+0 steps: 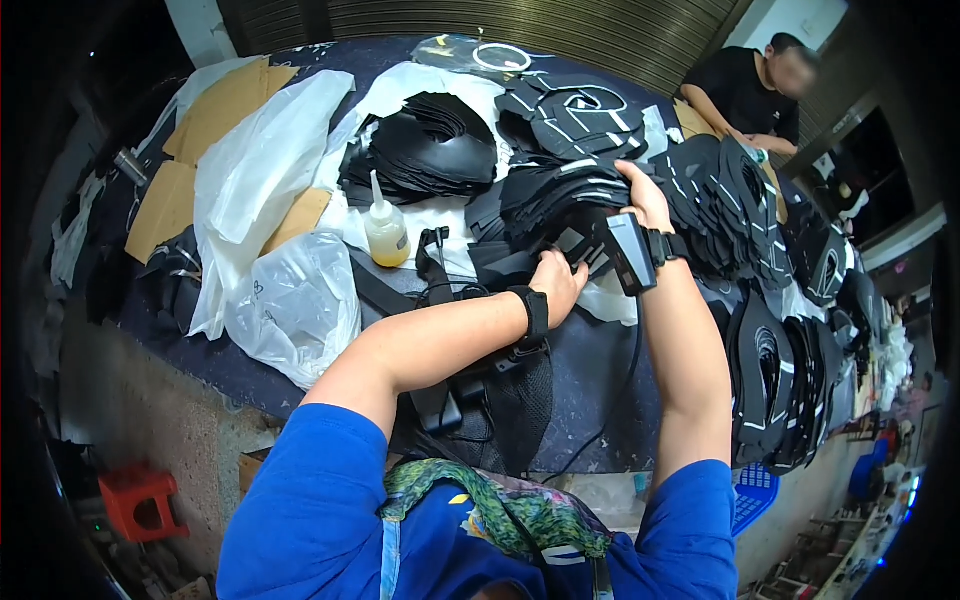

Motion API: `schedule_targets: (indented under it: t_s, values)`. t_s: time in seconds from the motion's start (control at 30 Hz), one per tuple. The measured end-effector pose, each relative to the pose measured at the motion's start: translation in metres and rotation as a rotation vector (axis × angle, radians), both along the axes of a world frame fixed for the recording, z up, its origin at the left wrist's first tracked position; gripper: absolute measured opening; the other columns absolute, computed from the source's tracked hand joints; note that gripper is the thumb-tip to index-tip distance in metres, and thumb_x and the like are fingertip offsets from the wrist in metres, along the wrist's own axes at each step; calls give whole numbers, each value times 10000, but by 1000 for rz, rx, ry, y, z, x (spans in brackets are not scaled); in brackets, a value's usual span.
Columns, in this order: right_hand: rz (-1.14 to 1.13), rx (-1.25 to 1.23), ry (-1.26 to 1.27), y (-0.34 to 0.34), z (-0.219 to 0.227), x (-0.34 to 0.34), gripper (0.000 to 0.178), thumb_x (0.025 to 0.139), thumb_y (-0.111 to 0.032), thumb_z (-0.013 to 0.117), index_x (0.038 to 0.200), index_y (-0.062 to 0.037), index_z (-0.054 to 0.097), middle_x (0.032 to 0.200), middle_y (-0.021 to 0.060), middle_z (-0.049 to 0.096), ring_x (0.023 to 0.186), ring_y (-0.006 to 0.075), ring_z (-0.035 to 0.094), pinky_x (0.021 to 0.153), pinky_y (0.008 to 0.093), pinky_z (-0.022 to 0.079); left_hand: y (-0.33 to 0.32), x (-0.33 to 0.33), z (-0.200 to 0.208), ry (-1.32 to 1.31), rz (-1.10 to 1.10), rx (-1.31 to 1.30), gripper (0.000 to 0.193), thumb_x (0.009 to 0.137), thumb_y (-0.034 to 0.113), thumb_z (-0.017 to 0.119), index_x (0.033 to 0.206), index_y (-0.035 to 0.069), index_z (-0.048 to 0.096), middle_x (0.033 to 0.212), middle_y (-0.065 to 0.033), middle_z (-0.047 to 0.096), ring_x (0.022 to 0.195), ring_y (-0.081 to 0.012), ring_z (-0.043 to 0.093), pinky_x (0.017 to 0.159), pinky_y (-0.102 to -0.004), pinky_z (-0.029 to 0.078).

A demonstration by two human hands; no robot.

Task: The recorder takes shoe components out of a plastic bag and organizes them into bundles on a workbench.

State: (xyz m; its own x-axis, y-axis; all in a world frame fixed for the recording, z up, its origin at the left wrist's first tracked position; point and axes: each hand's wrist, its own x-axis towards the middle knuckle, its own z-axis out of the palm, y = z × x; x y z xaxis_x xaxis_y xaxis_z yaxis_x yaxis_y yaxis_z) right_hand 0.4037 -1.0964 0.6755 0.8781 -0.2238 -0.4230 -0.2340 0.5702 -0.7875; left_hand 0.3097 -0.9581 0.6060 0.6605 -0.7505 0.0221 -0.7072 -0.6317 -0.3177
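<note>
The curved stack of black pieces lay on the dark table, in front of the person and just right of the white sheet under the squeeze bottle. Its long axis ran roughly left to right, bowed away from the person, the layered edges fanned out. The right hand touched the stack's right end, fingers bent over the far edge; the left hand was half-curled at its near side. Whether either hand was clamped on a piece, I could not tell.
</note>
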Motion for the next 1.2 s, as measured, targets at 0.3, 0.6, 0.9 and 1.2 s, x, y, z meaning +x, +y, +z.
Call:
schedule_targets:
  t_s: [0.3, 0.6, 0.9, 1.2]
  values:
    - [120, -43, -138, 38, 77, 0, 170, 721, -52, 579, 837, 67, 543, 782, 148, 586, 628, 268, 601, 501, 388, 512, 18, 19, 6, 293, -136, -301, 777, 550, 351, 672, 1213, 66, 383, 875, -192, 542, 822, -321, 511, 700, -354, 435]
    - [270, 105, -416, 51, 99, 19, 128, 787, -166, 541, 816, -43, 561, 753, 93, 614, 631, 211, 604, 648, 369, 510, 33, 26, 13, 556, -90, -368, 835, 590, 401, 634, 1272, 53, 301, 1127, -220, 407, 1013, -362, 396, 852, -424, 394]
    - [78, -243, -305, -1, -78, -42, 382, 669, -30, 625, 1028, -23, 494, 889, 66, 573, 761, 175, 564, 694, 298, 469, 72, -14, 36, 681, -429, -291, 399, 672, 264, 617, 996, 50, 526, 1007, -155, 521, 908, -295, 530, 748, -371, 444]
    - [63, -217, -356, 1, -82, -41, 415, 643, -29, 651, 1020, -31, 478, 902, 69, 562, 810, 174, 547, 725, 285, 447, 52, 50, 46, 353, -134, -841, 351, 770, 239, 539, 1017, -3, 479, 976, -171, 530, 938, -336, 497, 821, -382, 391]
